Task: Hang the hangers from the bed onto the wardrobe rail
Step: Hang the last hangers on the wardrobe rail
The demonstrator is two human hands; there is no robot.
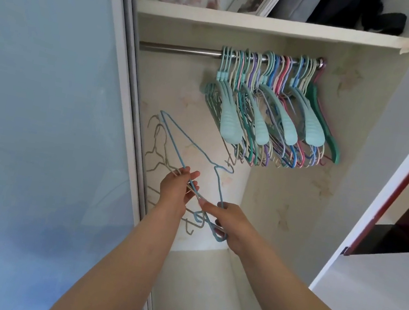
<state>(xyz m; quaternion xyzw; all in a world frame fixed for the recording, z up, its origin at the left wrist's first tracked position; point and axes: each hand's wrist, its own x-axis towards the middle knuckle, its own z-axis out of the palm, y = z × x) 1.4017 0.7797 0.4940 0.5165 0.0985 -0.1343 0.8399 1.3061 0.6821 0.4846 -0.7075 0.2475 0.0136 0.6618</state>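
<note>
Blue wire hanger below wardrobe rail, held at both ends. Left hand below rail, fingers curled round blue wire plus cream wire hangers, count unclear. Right hand below rail, fingers clamped on blue hook end. Hung hangers bunched at rail's right end: four wide mint ones, one dark green, thin ones too dense to count. One shelf above rail.

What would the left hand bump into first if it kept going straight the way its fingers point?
Probably the blue wire hanger that the left hand already grips; past it, likely the wardrobe's back wall, though depth is unclear.
</note>
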